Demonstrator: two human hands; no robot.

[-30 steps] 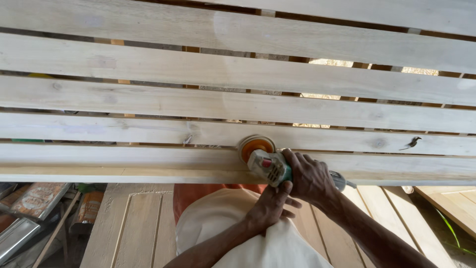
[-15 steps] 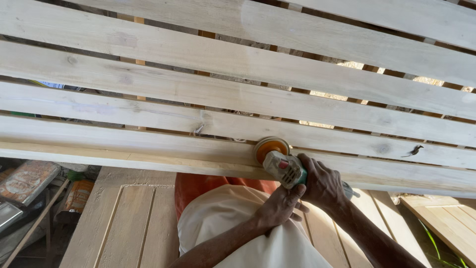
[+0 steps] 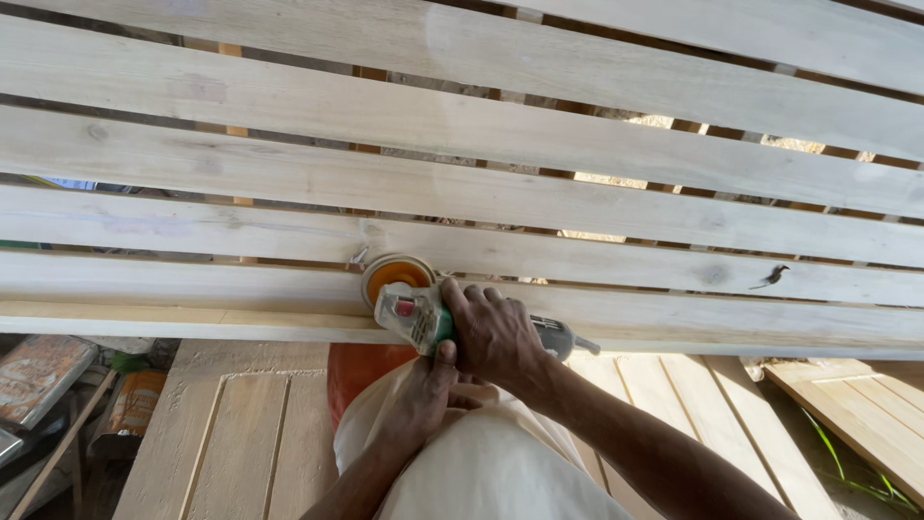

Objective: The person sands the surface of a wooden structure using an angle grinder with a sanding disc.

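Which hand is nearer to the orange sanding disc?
Right. The right hand grips the grinder body just behind the orange sanding disc; the left hand sits lower, under the tool.

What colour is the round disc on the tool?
Orange, with a pale rim. The disc on the sander shows in the head view.

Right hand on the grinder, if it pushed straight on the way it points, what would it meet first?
Probably the pale wooden slat under the orange sanding disc; the right hand points the green and grey angle grinder at it. Depth is unclear.
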